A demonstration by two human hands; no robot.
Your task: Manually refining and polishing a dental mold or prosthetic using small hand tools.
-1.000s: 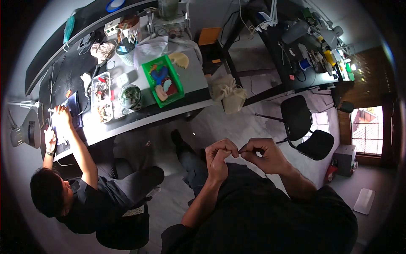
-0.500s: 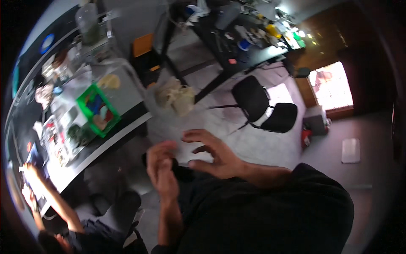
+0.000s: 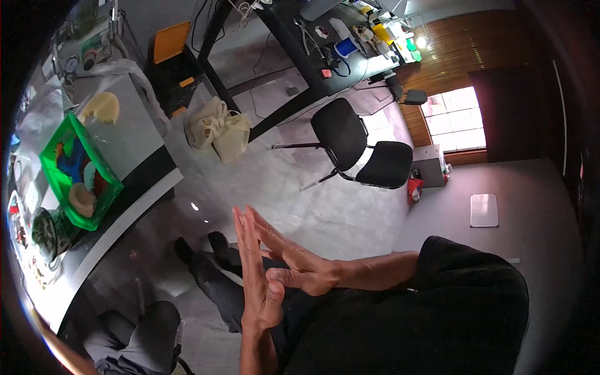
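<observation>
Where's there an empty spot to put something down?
The grey tabletop patch between the yellow piece, the green tray and the front edge is bare. Pale floor also shows bare between the black chair and the right hand. It's crowded left of the tray and around the blue spool on the far desk.

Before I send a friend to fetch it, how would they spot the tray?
Find the table at the left. Near its front edge lies the tray, between a cream piece and a dark round thing. It alone is bright green and box-shaped, with a blue piece inside.
</observation>
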